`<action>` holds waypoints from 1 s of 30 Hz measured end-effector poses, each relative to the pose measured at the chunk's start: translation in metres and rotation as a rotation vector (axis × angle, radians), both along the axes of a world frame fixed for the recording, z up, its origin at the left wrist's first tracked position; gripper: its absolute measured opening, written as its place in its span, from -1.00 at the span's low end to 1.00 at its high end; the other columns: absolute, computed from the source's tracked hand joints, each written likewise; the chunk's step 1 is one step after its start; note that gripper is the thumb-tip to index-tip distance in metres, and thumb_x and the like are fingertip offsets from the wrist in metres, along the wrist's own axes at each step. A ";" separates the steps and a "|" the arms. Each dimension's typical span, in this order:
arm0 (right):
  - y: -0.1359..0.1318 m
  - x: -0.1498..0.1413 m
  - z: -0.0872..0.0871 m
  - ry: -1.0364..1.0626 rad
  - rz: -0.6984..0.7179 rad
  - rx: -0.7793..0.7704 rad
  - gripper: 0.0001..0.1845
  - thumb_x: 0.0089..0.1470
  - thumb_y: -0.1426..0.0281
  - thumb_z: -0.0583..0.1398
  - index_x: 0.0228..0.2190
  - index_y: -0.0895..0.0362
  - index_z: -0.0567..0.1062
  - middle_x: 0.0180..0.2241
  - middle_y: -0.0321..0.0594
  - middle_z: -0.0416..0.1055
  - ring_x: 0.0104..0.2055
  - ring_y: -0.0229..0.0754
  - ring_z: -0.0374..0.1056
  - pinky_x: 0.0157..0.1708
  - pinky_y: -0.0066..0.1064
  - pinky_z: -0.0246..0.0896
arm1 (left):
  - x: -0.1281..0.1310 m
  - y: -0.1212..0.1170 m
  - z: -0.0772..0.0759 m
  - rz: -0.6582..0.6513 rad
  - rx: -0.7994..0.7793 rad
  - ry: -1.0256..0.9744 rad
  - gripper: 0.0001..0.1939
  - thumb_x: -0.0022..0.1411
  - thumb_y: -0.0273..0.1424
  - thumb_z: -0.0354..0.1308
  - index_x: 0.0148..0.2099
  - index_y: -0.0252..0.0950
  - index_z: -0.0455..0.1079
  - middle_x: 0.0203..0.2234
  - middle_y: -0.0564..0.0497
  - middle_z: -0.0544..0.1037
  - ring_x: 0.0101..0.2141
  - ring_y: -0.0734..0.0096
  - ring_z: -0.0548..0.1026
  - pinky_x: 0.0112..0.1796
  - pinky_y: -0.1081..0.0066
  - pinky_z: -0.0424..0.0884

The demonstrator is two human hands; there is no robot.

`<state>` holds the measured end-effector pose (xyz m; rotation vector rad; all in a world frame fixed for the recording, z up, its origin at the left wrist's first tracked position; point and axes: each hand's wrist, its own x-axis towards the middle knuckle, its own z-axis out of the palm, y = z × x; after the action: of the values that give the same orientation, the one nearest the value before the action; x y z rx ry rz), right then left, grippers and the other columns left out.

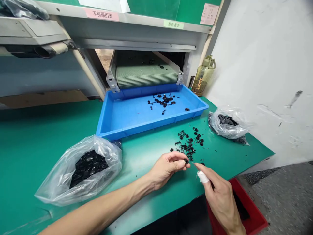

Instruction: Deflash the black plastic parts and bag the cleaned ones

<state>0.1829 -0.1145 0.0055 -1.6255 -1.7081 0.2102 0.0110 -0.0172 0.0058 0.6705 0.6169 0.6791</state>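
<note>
My left hand is closed in a pinch on a small round black plastic part, held just above the green tabletop. Close by on the right is my right hand, its thumb wrapped in white tape. That thumb and the forefinger are close together; whatever they grip, if anything, is too small to make out. A loose pile of black plastic parts, some round and some branched, lies just beyond my fingertips. Another black piece shows beside my right forefinger.
A blue tray with scattered black parts sits below a green conveyor belt. Clear plastic bags of black parts stand left and right. A bottle stands by the wall; a red bin is below the table edge.
</note>
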 end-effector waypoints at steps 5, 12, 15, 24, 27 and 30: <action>-0.009 -0.012 0.001 0.053 -0.054 0.044 -0.73 0.22 0.40 0.02 -0.17 0.07 0.50 -0.31 -0.18 0.50 -0.33 -0.22 0.47 -0.37 -0.47 0.40 | 0.005 -0.008 -0.006 -0.081 0.027 -0.047 -0.69 -0.03 -0.35 0.43 -0.26 -0.39 0.48 -0.31 -0.11 0.59 -0.38 0.46 0.54 -0.34 0.49 0.42; -0.010 -0.014 -0.003 0.006 -0.068 -0.006 -0.73 0.26 0.38 0.01 -0.16 0.04 0.49 -0.33 -0.20 0.48 -0.32 -0.23 0.45 -0.36 -0.48 0.35 | 0.006 -0.008 -0.009 -0.108 0.099 0.039 -0.72 -0.06 -0.38 0.43 -0.25 -0.33 0.52 -0.30 -0.05 0.57 -0.33 0.45 0.50 -0.24 0.40 0.38; -0.010 -0.013 -0.004 0.036 -0.070 -0.019 -0.75 0.25 0.37 0.02 -0.18 0.04 0.49 -0.31 -0.20 0.49 -0.30 -0.23 0.46 -0.35 -0.49 0.36 | 0.005 -0.008 -0.010 -0.114 0.155 0.096 -0.73 -0.04 -0.39 0.42 -0.24 -0.31 0.53 -0.31 -0.01 0.55 -0.33 0.51 0.44 -0.25 0.46 0.33; -0.006 -0.013 0.000 0.067 -0.038 0.031 -0.75 0.22 0.42 0.04 -0.23 0.03 0.52 -0.36 -0.23 0.50 -0.35 -0.24 0.45 -0.39 -0.50 0.36 | 0.007 -0.009 -0.008 -0.123 0.174 0.063 -0.69 -0.07 -0.37 0.44 -0.31 -0.32 0.41 -0.37 0.02 0.49 -0.39 0.52 0.39 -0.32 0.46 0.30; -0.007 -0.012 0.003 0.067 -0.042 0.048 -0.78 0.20 0.41 0.06 -0.25 0.03 0.52 -0.38 -0.24 0.50 -0.37 -0.24 0.45 -0.41 -0.50 0.36 | 0.006 -0.008 -0.008 -0.139 0.212 0.116 -0.73 -0.07 -0.36 0.43 -0.33 -0.32 0.46 -0.45 0.05 0.44 -0.44 0.54 0.33 -0.38 0.49 0.26; -0.009 -0.012 0.003 0.063 -0.030 0.055 -0.80 0.20 0.41 0.08 -0.25 0.03 0.52 -0.38 -0.24 0.50 -0.37 -0.24 0.45 -0.40 -0.49 0.36 | 0.006 -0.007 -0.007 -0.138 0.213 0.150 -0.75 -0.08 -0.37 0.43 -0.31 -0.31 0.51 -0.51 0.10 0.40 -0.48 0.57 0.29 -0.43 0.51 0.21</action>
<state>0.1705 -0.1232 0.0086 -1.5864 -1.6276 0.1961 0.0170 -0.0246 -0.0013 0.9598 0.6346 0.5732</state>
